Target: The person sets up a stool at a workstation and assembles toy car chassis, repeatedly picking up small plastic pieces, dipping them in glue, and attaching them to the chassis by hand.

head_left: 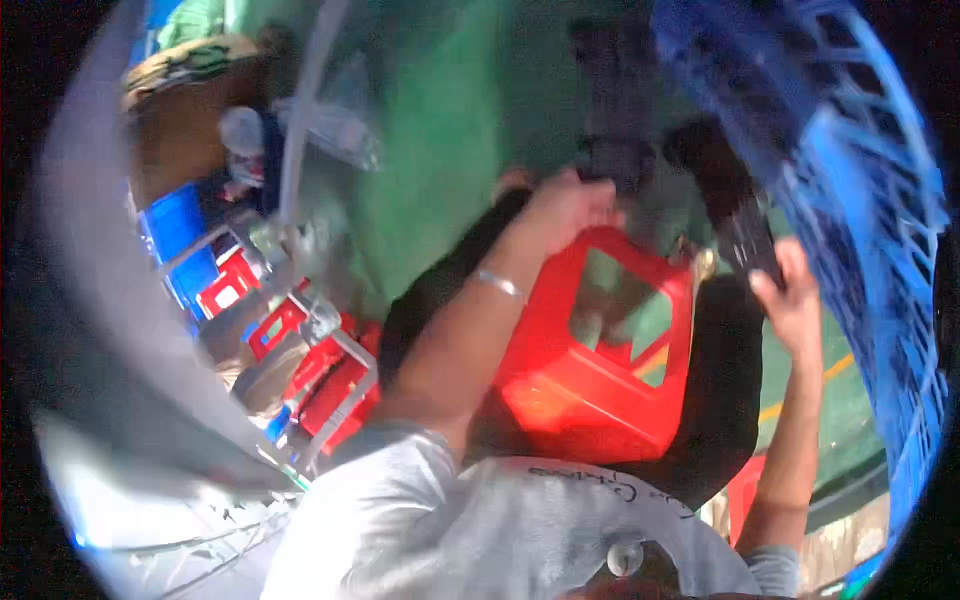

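Observation:
A red plastic frame [610,400] with a large four-sided opening rests across my lap, tilted. My left hand [575,210] is at its far edge, fingers curled and blurred. A dark upright shape [615,160] is just beyond those fingers. What they grip, if anything, I cannot make out. To the right of the frame, my right hand [793,295] has thumb and fingers closed on the near end of a long black piece [748,235] with a shiny patch. A small brass-coloured thing [705,263] shows by the frame's right corner; its kind is unclear.
Blue lattice-sided crates [850,200] rise close along my right. To the left are several red plastic pieces [335,385], metal bars [355,350], a blue bin [183,245] and a brown round container [180,125]. Green floor [430,110] spreads ahead.

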Demonstrator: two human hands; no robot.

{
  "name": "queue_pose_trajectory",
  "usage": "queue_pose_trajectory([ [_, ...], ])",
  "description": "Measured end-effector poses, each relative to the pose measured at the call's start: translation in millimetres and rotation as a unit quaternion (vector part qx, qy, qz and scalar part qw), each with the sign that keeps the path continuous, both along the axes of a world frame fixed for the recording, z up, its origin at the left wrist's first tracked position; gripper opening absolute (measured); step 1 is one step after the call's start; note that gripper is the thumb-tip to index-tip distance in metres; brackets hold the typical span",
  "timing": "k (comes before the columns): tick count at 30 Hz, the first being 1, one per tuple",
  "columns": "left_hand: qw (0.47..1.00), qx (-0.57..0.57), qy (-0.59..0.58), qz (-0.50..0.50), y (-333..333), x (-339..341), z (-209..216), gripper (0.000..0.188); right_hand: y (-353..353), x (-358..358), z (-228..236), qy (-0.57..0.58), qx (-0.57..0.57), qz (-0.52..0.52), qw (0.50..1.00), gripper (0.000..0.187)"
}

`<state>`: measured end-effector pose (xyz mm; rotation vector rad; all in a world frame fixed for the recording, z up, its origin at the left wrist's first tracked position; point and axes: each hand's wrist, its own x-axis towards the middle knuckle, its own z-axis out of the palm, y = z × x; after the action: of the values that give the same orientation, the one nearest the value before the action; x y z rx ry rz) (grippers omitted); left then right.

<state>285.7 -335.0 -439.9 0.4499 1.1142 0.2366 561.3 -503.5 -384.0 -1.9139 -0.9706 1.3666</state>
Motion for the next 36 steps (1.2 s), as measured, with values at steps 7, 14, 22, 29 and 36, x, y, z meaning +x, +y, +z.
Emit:
queue_pose_trajectory([
  [7,0.964,0.16,-0.053,-0.204,-49,-36,115,0.036,-54,3,147,0.043,0.053,-0.076,0.995,0.033],
  [14,0.888,0.287,-0.018,-0.358,-67,-73,211,0.024,68,-42,254,0.129,0.137,-0.058,0.98,0.036],
  [22,0.91,0.318,0.096,-0.249,-97,-148,280,0.021,260,-192,414,-0.07,0.312,0.21,0.924,0.027],
  [29,0.91,0.303,0.109,-0.262,-100,-174,316,0.019,321,-280,378,-0.267,0.275,0.299,0.874,0.038],
  [36,0.858,0.384,0.178,-0.292,-81,-217,322,0.028,310,-287,386,-0.463,0.376,0.237,0.767,0.056],
])
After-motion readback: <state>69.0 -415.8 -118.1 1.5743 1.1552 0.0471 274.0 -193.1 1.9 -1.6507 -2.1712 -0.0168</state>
